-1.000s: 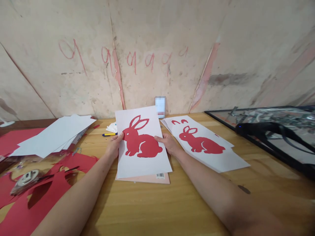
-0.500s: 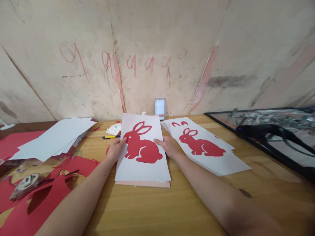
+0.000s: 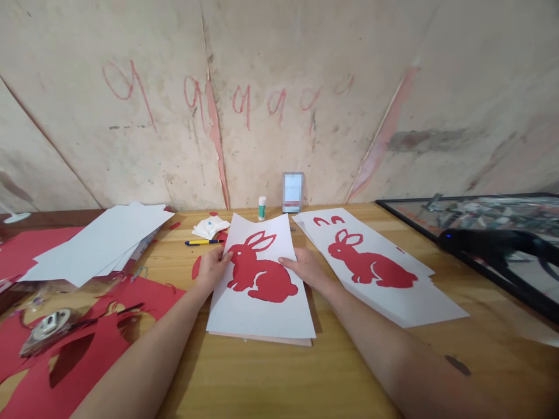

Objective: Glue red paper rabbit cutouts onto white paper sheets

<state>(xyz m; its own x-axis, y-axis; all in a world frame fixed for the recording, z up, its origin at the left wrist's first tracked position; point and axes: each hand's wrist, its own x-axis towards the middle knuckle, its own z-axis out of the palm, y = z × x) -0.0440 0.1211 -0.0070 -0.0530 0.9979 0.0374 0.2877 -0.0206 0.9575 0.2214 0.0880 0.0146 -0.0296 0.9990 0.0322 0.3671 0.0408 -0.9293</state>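
A white sheet (image 3: 257,308) bearing a red paper rabbit (image 3: 262,273) lies on a pinkish pad on the wooden table (image 3: 271,378). My left hand (image 3: 212,269) grips the sheet's left edge, thumb on the rabbit's head. My right hand (image 3: 308,269) grips the right edge, thumb beside the rabbit's back. Both hands are closed on the paper, which is nearly flat. A second white sheet with a red rabbit (image 3: 371,267) lies to the right on a small stack.
A pile of blank white sheets (image 3: 100,241) sits at the left over red paper scraps (image 3: 87,343). Tape roll (image 3: 48,326), blue-yellow pen (image 3: 203,241), crumpled tissue (image 3: 210,226) and glue stick (image 3: 262,208) lie behind. A black-framed glass panel (image 3: 480,215) stands at the right, wall behind.
The sheet with the rabbit, held tilted up before, has come down nearly flat onto the pad. My hands lowered with it, which uncovered the glue stick behind.
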